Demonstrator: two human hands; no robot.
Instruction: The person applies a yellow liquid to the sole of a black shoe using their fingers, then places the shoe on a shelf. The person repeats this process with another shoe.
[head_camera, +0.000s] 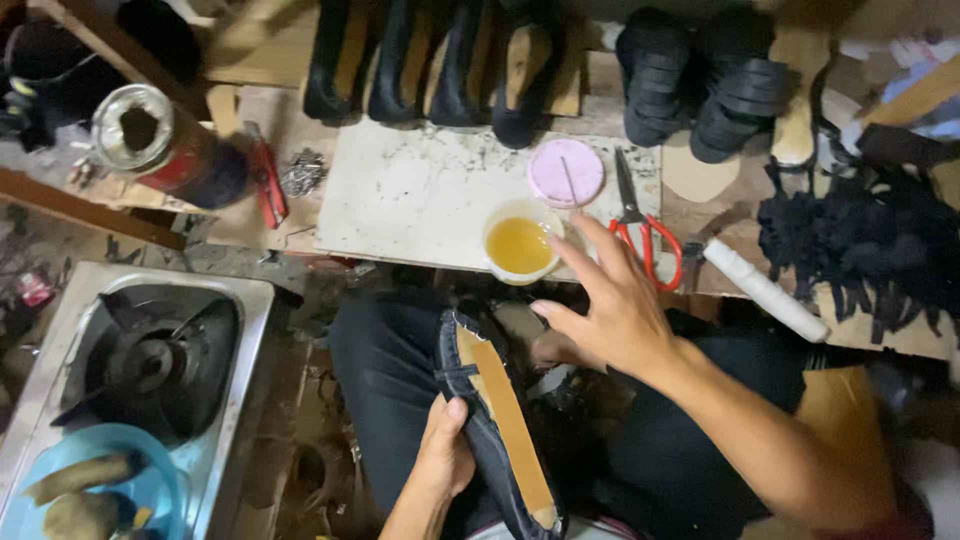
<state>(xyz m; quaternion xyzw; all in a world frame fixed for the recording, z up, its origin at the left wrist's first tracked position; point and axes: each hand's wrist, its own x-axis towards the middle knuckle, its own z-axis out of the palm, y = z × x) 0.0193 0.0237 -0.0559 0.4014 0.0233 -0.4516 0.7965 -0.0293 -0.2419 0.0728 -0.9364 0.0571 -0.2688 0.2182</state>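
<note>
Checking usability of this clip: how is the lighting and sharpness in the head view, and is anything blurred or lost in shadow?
Head view: warm, dim light; the white slab is brightest; the right hand reaching near the cup of yellow liquid is slightly motion-soft; the left hand and shoe read clearly; the lap and upper left corner sink into shadow; edges bow slightly.

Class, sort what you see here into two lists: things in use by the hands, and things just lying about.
In use: left hand holding the dark shoe; right hand reaching beside the cup of yellow liquid.

Lying about: red scissors, pink lid, tin can, gas stove.
</note>
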